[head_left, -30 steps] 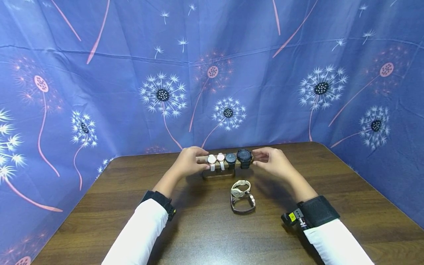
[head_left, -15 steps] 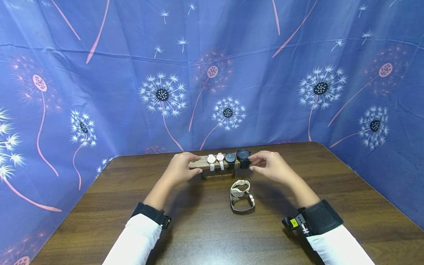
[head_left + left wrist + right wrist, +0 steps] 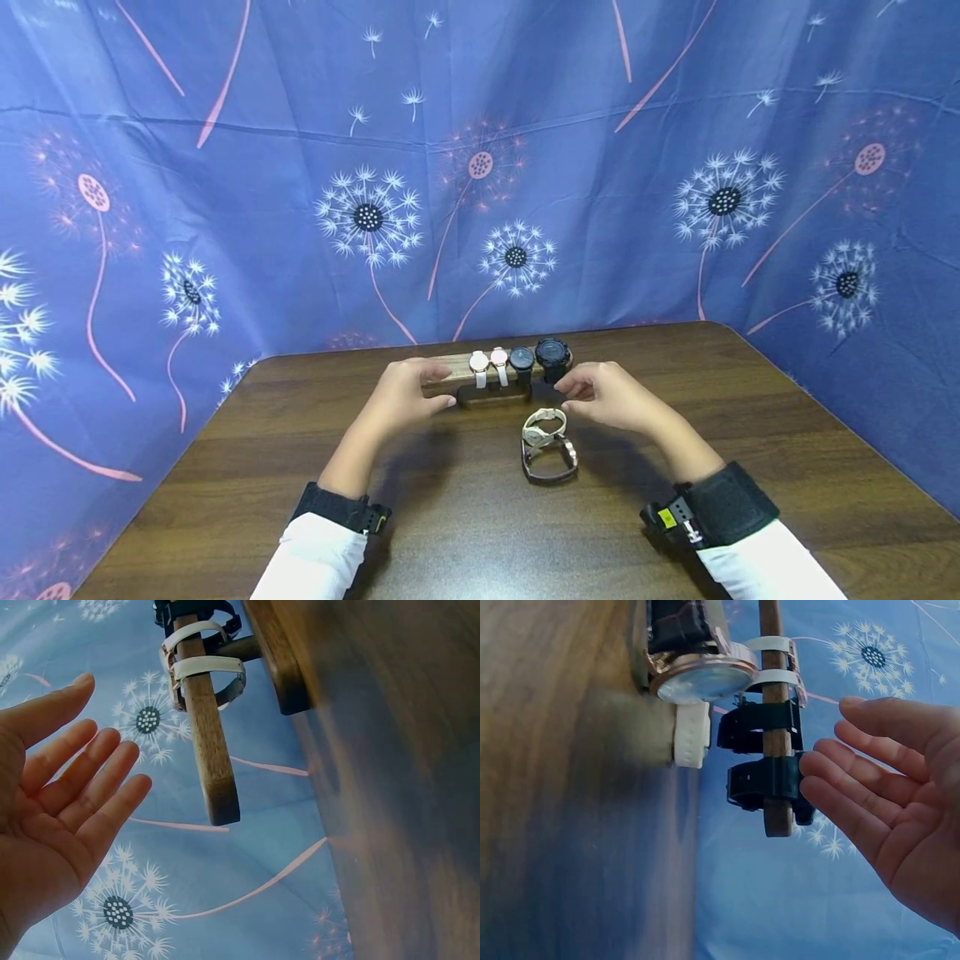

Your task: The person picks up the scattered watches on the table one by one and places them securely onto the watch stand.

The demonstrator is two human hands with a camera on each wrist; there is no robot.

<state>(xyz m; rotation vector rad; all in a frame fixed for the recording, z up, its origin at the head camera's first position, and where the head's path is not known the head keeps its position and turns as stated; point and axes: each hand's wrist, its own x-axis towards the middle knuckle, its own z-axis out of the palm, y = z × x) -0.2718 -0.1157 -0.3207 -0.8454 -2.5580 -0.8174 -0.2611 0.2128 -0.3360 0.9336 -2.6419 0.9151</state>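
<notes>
A wooden watch stand stands near the table's far edge, its bar carrying two white-strapped watches and two black watches. My left hand is in front of the bar's bare left end, fingers spread and relaxed; in the left wrist view it holds nothing and is apart from the wood. Just in front of the larger black watch is my right hand, its fingers loosely bent and holding nothing. The right wrist view has its fingertips overlapping that watch's edge, so contact is hard to judge.
Nearer me on the brown table lie a white watch and a dark-strapped watch, touching or overlapping, below the right hand. A blue dandelion-print cloth hangs behind the table. Both wrists wear black bands.
Both hands have let go of the stand's ends and drawn back toward me, the left also moving left. The watches on the bar and the loose ones stay in place.
</notes>
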